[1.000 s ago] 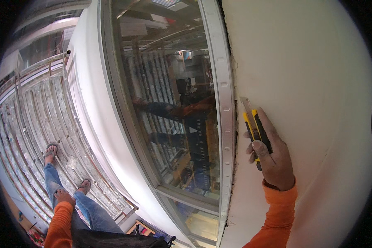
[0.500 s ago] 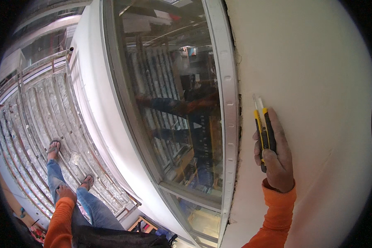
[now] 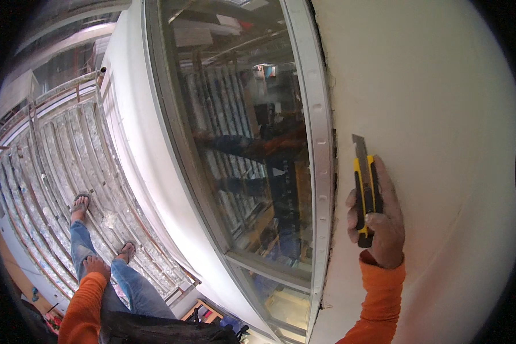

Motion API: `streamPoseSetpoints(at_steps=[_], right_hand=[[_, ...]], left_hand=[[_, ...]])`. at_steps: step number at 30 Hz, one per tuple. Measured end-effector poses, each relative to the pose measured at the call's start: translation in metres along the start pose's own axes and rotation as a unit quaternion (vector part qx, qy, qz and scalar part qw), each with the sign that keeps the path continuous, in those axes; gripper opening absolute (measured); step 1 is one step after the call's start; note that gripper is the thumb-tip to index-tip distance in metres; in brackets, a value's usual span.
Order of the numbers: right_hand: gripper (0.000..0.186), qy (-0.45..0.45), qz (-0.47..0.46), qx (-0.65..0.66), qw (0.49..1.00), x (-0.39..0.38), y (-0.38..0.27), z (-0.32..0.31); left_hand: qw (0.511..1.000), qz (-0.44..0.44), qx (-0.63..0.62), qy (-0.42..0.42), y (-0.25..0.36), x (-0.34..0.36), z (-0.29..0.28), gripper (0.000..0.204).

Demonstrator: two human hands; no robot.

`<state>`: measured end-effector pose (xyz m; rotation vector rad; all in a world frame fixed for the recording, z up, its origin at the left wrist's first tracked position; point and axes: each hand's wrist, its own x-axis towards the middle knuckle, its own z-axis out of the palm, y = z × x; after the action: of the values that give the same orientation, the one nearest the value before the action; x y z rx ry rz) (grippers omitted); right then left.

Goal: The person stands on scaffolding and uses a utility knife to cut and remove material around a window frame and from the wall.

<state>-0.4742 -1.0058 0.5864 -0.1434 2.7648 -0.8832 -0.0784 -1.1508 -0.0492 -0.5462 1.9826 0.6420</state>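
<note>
Utility knife (image 3: 368, 198) in the right hand (image 3: 389, 229), just right of the window frame (image 3: 321, 172)

The right hand, in an orange sleeve (image 3: 379, 301), is closed around the utility knife, with the thumb over its lower part. The knife has black sides with yellow edges, and it stands nearly upright, tilted a little to the left. From its top comes a grey metal blade (image 3: 360, 150) with a slanted tip; whether this tip touches the pale wall (image 3: 430, 114), I cannot tell. A dark, ragged seam (image 3: 334, 140) runs between the wall and the window frame. Inside the frame is a glass pane (image 3: 258, 114), full of reflections. Well to the left of the frame, the left hand (image 3: 96, 268) lies on the blue jeans (image 3: 133, 279); I cannot tell if its fingers hold the cloth. Farthest, also left of the frame, the sandalled feet (image 3: 80, 204) stand on a ribbed, stained platform (image 3: 57, 189)
</note>
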Motion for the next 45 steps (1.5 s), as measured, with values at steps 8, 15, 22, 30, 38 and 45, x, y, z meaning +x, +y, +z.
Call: streamPoseSetpoints(at_steps=[8, 15, 22, 30, 38, 45], right_hand=[[0.084, -0.083, 0.113, 0.191, 0.972, -0.047, 0.084, 0.092], [0.073, -0.114, 0.155, 0.285, 0.939, -0.07, 0.133, 0.197], [0.066, -0.104, 0.092, 0.221, 0.965, -0.07, 0.149, 0.234], [0.055, -0.157, 0.09, 0.24, 0.954, -0.053, 0.144, 0.248], [0.058, -0.137, 0.07, 0.29, 0.944, -0.055, 0.163, 0.265], [0.054, -0.158, 0.121, 0.329, 0.923, -0.055, 0.144, 0.267]], left_hand=[[0.811, 0.402, -0.42, 0.064, 0.172, -0.07, -0.135, 0.027], [0.532, 0.441, -0.71, -0.138, 0.261, -0.179, -0.289, 0.044], [0.532, 0.361, -0.763, -0.068, 0.274, -0.16, -0.258, 0.044], [0.528, 0.352, -0.772, -0.039, 0.27, -0.145, -0.249, 0.043], [0.557, 0.33, -0.762, -0.006, 0.268, -0.132, -0.254, 0.039], [0.45, 0.369, -0.809, -0.086, 0.249, -0.136, -0.256, 0.041]])
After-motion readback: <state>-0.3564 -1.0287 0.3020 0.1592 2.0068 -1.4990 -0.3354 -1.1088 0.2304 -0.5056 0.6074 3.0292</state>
